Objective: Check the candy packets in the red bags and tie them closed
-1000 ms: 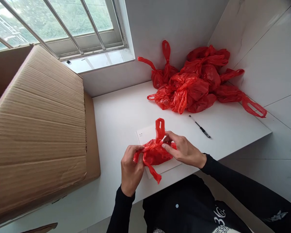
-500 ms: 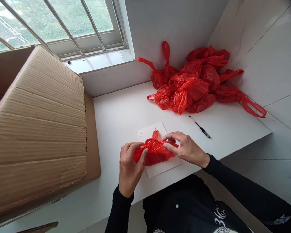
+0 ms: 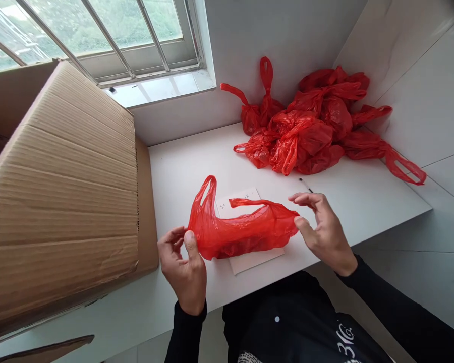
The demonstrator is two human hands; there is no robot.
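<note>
A red plastic bag [image 3: 245,234] lies spread sideways over a white sheet or card [image 3: 255,259] on the white table. One handle loop stands up at its left end, and the other handle folds across the top. At the bag's left edge, my left hand [image 3: 183,269] pinches the plastic between thumb and fingers. By the right end is my right hand [image 3: 325,232], its thumb at the bag's edge and its fingers spread apart from the thumb. Dark shapes show dimly through the lower part of the bag; I cannot tell what they are.
Several tied red bags [image 3: 306,131] are heaped against the back wall at right. A large cardboard box [image 3: 71,186] takes up the left side. Behind my right hand, a pen [image 3: 305,184] is partly hidden. A barred window [image 3: 136,45] is above.
My hands have moved apart, left hand leftward and right hand rightward. The bunched bag is now stretched wide with its handles showing. My right fingers have come off the plastic.
</note>
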